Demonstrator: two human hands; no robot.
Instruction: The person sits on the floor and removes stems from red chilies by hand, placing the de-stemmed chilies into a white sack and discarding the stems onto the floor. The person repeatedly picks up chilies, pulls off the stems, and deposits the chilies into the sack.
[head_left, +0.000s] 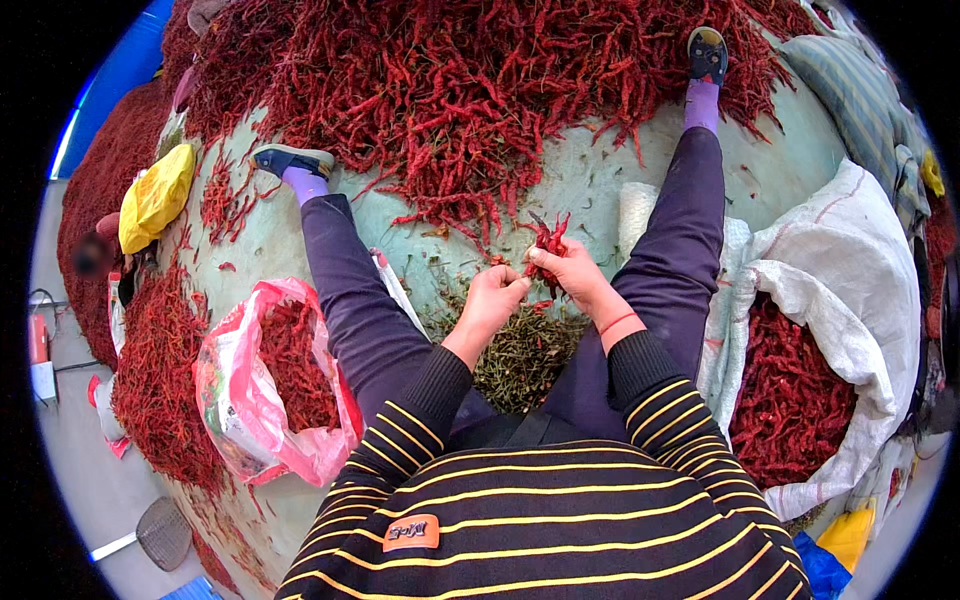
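Note:
My right hand (574, 274) holds a small bunch of dried red chili peppers (550, 244), its thumb across them. Close beside it, my left hand (491, 304) has thumb and fingertips pinched together at the lower end of the bunch; whether a stem is between them is too small to tell. Below both hands, between my legs, lies a heap of greenish-brown stems (525, 360). A large pile of red chilies (465, 112) spreads in front of my feet.
A pink-and-clear plastic bag (217, 375) of chilies stands left of my leg, a white woven sack (847, 300) of chilies to the right. Further left are more chilies (157, 382), a yellow bag (156, 199), a wire-mesh scoop (163, 534) and part of another person (109, 229).

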